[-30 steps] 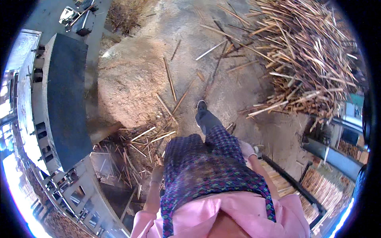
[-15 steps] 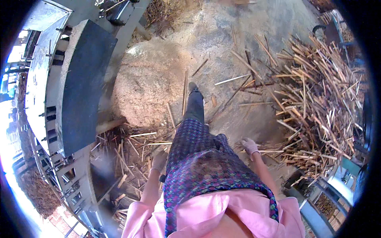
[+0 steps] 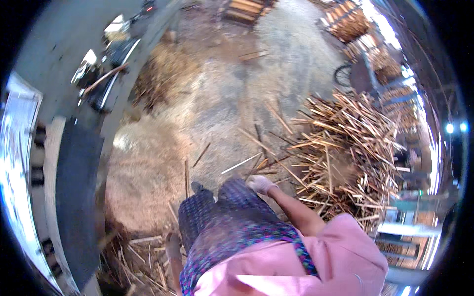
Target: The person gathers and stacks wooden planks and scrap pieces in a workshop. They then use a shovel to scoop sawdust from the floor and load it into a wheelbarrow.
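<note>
My right hand (image 3: 260, 184), in a pale glove, is in front of my right thigh with its fingers loosely bent. Nothing shows in it. My left hand (image 3: 173, 245), in a darker-looking glove, hangs beside my left hip; it is blurred and its fingers cannot be made out. Near it, scattered wood strips (image 3: 143, 256) lie on the floor. I wear a dark patterned apron (image 3: 232, 222) over a pink top. Ahead of my right hand, a thin pale stick (image 3: 242, 163) lies on the ground.
To the right rises a large heap of wood strips (image 3: 345, 153). A long machine with a dark panel (image 3: 76, 197) runs along the left. Sawdust (image 3: 143, 182) covers the floor beside it. Farther off are a wheel (image 3: 343, 75) and stacked wood (image 3: 244, 9).
My view has tilted up and turned toward the right, showing more of the far floor. My right hand has swung forward to my thigh. The legs have shifted in a step.
</note>
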### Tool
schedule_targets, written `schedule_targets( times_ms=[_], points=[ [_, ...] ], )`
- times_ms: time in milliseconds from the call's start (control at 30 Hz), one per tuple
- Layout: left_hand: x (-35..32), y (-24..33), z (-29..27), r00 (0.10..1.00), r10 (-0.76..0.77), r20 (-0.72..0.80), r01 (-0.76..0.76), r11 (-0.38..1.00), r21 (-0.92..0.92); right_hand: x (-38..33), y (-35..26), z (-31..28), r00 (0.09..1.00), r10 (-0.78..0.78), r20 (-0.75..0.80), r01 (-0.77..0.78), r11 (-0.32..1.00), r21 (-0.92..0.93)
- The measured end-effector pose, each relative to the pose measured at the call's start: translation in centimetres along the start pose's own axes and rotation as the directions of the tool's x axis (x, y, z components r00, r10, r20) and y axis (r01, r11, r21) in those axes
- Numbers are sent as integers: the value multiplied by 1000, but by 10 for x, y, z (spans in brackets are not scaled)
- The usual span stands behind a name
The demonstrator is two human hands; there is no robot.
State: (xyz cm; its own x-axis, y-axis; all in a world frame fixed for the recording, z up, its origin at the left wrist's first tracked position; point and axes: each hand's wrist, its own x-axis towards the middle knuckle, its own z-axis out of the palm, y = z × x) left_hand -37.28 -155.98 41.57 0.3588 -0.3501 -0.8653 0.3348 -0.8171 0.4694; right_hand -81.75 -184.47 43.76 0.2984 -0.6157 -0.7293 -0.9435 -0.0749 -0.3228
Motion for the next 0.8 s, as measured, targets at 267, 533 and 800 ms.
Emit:
schedule_targets(
  times_ms=[267, 533, 800],
  points=[
    [-18, -23, -10, 932, -215, -292, 45, 869, -493, 141, -120, -137, 984, -109, 137, 126, 984, -122],
    [-134, -144, 170, 820, -357, -448, 222, 919, -327, 255, -185, -190, 869, -253, 425, 415, 840, -350],
    [-165, -186, 463, 836, -299, -460, 189, 944, -271, 315, -207, -232, 761, -307, 572, 598, 674, -433]
  ],
)
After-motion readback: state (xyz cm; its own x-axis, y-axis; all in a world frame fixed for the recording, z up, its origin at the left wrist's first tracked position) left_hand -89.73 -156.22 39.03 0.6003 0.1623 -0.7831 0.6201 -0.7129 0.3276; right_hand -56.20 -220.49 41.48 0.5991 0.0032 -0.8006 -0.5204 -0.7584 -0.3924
